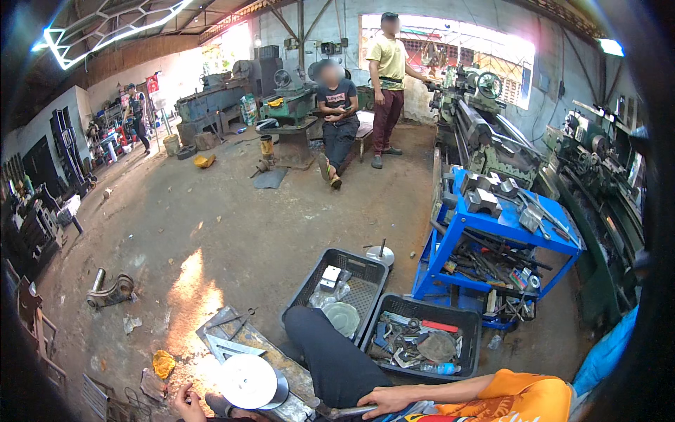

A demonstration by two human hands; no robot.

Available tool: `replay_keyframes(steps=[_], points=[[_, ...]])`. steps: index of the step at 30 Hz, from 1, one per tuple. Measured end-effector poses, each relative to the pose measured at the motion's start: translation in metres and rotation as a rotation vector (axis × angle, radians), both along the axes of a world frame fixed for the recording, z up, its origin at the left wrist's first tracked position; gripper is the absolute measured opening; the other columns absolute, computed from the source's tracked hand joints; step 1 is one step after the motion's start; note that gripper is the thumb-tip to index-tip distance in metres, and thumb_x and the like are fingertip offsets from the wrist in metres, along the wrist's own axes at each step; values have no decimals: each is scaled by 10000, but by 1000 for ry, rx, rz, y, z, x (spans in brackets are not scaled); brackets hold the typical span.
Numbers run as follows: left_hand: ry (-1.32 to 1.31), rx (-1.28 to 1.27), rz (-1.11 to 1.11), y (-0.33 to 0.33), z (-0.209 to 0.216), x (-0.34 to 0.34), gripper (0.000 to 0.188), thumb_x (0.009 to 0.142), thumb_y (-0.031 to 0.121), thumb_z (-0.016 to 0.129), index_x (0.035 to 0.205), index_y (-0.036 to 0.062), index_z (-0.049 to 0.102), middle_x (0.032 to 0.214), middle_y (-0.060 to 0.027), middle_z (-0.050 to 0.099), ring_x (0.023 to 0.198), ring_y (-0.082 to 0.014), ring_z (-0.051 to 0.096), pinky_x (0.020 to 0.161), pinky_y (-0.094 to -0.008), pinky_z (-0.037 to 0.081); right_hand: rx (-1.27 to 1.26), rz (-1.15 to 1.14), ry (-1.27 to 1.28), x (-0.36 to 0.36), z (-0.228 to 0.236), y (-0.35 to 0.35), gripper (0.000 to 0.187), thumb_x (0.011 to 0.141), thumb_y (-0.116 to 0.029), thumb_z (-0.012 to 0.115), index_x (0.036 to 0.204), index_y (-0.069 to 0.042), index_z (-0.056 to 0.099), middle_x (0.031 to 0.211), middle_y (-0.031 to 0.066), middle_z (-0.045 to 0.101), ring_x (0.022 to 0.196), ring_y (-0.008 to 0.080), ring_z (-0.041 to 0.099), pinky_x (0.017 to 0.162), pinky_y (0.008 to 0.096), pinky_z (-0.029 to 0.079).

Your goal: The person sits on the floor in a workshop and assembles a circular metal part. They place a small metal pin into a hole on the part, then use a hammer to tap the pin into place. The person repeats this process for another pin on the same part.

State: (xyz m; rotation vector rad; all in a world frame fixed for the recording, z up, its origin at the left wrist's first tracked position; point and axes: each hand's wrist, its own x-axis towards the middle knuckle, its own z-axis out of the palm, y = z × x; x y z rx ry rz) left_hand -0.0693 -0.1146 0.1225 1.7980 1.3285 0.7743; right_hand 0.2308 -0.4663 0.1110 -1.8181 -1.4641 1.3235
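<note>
At the lower edge, my left hand (188, 404) is raised beside a workbench plank, fingers loosely bent and apart, with nothing visible in them. My right hand (387, 401) lies by my thigh, closed around the end of a grey bar-like tool (344, 411); its exact kind is unclear. Between my hands, a round white disc (249, 380) rests on the worn metal-topped bench (299, 376). Just beyond it lie a flat triangular set square (232, 347) and a thin dark caliper-like tool (242, 321).
Ahead of my leg stand a black crate with a white block (380, 281) and another crate of tools (474, 344). A blue tool cart (450, 235) is at right, near lathes (485, 133). A metal part (111, 290) lies on the floor. Two people (388, 77) (337, 105) are at the back.
</note>
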Motion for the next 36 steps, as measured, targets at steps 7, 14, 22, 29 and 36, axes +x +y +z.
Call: replay_keyframes(steps=[7,14,22,29,36], points=[[54,-105,8,-3,18,7,269,951,57,591,1205,-15,645,1230,-140,641,1124,-249,595,912,-342,492,0,11,36,-1,1,6,447,903,-411,674,1034,16,679,907,241,688,863,367,669,755,448,503],[149,-111,-17,-15,33,20,340,920,6,565,1253,4,629,1235,-147,634,1112,-266,592,899,-355,499,6,8,-2,-2,6,7,426,892,-385,688,1012,23,680,865,238,687,816,361,674,721,442,508],[143,-129,-4,-18,34,18,340,939,26,559,1272,11,623,1217,-148,635,1040,-257,612,844,-346,517,21,-7,-6,-4,0,4,428,895,-390,684,1020,20,681,897,241,688,853,379,662,763,457,509],[97,-149,-3,-17,29,15,312,941,44,569,1242,10,639,1220,-151,627,1060,-266,606,869,-370,506,40,-11,-19,-4,-3,2,436,897,-410,679,1032,5,686,933,237,692,906,374,656,790,456,505],[77,-173,-1,-21,32,16,303,945,49,565,1236,29,645,1240,-142,615,1105,-264,590,897,-368,503,55,-9,18,-5,7,0,427,897,-396,681,1003,17,678,862,242,683,818,368,664,719,459,504]])
